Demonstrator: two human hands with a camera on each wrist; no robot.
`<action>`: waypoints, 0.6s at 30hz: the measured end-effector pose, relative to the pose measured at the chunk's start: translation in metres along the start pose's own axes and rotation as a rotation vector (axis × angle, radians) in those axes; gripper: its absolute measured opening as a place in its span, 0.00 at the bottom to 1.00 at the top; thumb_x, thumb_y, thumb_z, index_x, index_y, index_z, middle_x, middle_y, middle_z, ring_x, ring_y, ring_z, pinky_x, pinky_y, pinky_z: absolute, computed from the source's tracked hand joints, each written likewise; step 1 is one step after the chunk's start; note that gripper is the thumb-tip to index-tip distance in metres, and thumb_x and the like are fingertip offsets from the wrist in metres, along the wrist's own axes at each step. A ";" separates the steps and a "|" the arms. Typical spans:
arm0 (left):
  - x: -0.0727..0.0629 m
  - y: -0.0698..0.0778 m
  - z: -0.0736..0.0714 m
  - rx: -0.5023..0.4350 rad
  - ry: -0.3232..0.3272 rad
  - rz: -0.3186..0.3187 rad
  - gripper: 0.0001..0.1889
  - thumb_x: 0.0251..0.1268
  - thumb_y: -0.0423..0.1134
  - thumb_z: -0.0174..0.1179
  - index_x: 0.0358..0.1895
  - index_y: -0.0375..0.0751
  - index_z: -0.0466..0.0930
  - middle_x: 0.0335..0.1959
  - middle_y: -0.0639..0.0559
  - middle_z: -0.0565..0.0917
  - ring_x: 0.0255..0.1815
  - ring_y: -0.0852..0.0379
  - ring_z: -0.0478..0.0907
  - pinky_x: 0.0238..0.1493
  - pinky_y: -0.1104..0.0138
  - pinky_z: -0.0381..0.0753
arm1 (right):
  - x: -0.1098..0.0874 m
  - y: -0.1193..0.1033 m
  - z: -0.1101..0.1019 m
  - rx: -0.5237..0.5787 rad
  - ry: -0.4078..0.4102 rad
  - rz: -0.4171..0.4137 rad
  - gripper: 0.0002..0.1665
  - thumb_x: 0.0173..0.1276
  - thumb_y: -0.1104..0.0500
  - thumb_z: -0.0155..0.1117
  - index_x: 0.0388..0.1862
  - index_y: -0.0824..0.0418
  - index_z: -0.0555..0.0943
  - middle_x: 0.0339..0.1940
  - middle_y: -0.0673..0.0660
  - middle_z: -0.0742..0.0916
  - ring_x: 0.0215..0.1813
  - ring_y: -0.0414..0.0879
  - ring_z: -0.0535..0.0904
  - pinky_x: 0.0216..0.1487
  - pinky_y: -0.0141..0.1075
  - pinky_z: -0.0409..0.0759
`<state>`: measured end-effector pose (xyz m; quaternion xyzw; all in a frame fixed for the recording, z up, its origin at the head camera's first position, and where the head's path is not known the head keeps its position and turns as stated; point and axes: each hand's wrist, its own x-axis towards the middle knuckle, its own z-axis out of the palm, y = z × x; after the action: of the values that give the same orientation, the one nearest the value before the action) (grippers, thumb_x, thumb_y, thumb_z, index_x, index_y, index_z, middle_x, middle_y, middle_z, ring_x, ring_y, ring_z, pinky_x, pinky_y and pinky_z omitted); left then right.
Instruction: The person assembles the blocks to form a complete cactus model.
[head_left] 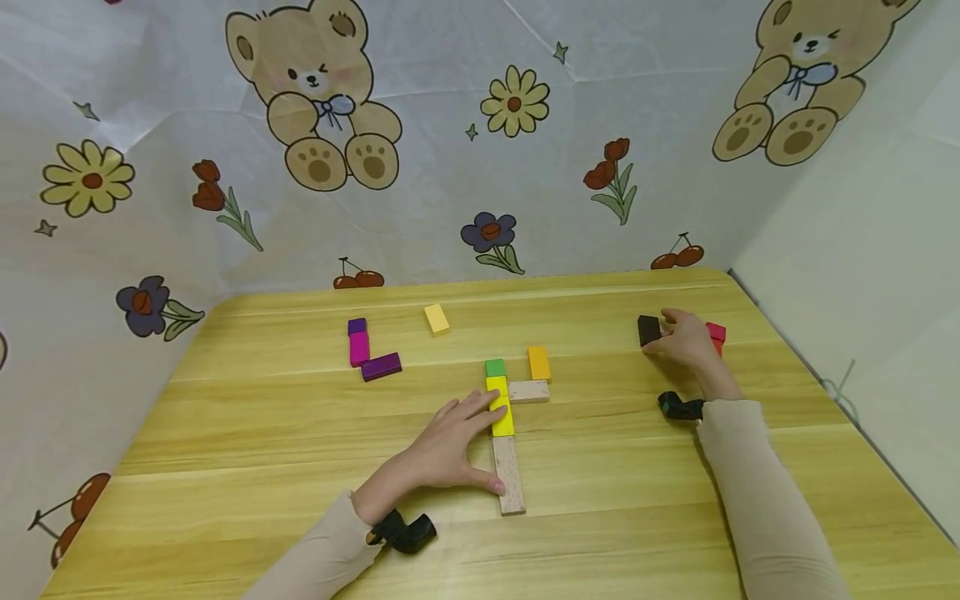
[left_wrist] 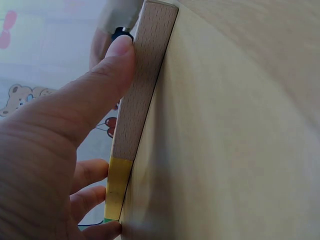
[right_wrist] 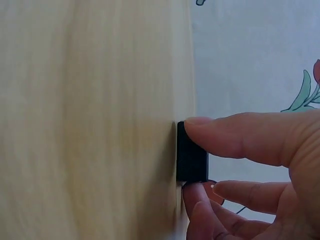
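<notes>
My left hand (head_left: pixel 442 454) spreads its fingers along a row of blocks. Its thumb rests on a long natural-wood block (head_left: pixel 512 483) and its fingertips touch the yellow blocks (head_left: pixel 503 424). Beyond the yellow ones, a green block (head_left: pixel 495 367) ends the row. A shorter plain wooden block (head_left: pixel 529 391) juts to the right from the row, with an orange block (head_left: pixel 538 363) behind its far end. Over at the right, my right hand (head_left: pixel 688 343) pinches a black block (right_wrist: pixel 192 155) by opposite sides, between thumb and fingers, at the tabletop.
Red blocks (head_left: pixel 716 332) lie partly behind the right hand. At the back left are a magenta block (head_left: pixel 359 349), a dark purple block (head_left: pixel 382 367) and a small violet block (head_left: pixel 357 326). A pale yellow block (head_left: pixel 437 320) lies near the table's (head_left: pixel 262 458) back edge, before a printed cloth.
</notes>
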<state>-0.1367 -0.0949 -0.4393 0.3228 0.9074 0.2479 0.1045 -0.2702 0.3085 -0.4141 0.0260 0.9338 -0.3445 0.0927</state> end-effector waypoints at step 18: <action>0.000 0.002 -0.001 -0.003 -0.008 -0.012 0.54 0.43 0.66 0.72 0.75 0.46 0.62 0.80 0.51 0.52 0.81 0.46 0.45 0.78 0.46 0.45 | -0.002 0.002 0.004 0.065 -0.038 -0.017 0.47 0.62 0.61 0.67 0.75 0.74 0.56 0.69 0.78 0.68 0.65 0.68 0.71 0.64 0.56 0.70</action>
<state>-0.1364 -0.0940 -0.4375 0.3183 0.9085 0.2473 0.1102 -0.2677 0.3073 -0.4182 0.0145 0.9203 -0.3761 0.1066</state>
